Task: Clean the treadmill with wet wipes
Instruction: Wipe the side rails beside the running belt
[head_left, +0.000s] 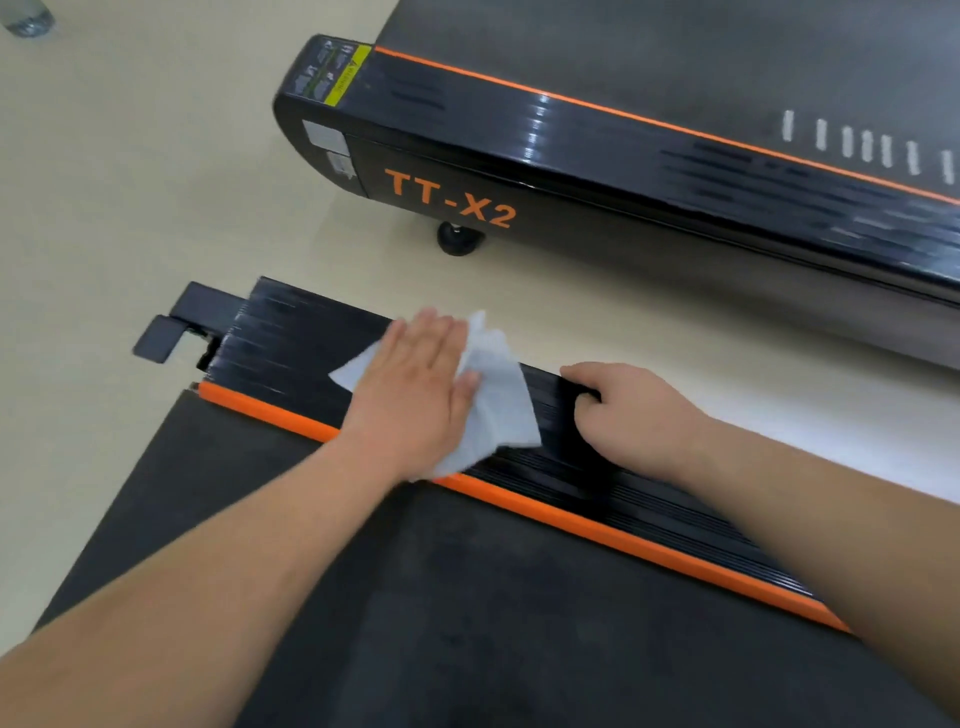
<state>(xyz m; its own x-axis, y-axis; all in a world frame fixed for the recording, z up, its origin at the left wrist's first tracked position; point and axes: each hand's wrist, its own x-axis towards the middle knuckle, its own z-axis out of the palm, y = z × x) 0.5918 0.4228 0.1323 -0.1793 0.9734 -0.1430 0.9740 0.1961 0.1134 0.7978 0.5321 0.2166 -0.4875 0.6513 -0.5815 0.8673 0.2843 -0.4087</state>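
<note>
Fingers (434, 335) of left hand (415, 395) flat over half-hidden wet wipe (501, 410)

The middle of the wipe (501, 410) lies hidden under the left hand (415, 387); just beside it, fingertips of the right hand (636, 410) vanish behind the rail (561, 480).

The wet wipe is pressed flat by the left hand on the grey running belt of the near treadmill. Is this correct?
Only the surface is wrong. The head view shows the left hand pressing the wet wipe flat on the black ribbed side rail of the near treadmill, on the far side of the orange strip.
</note>
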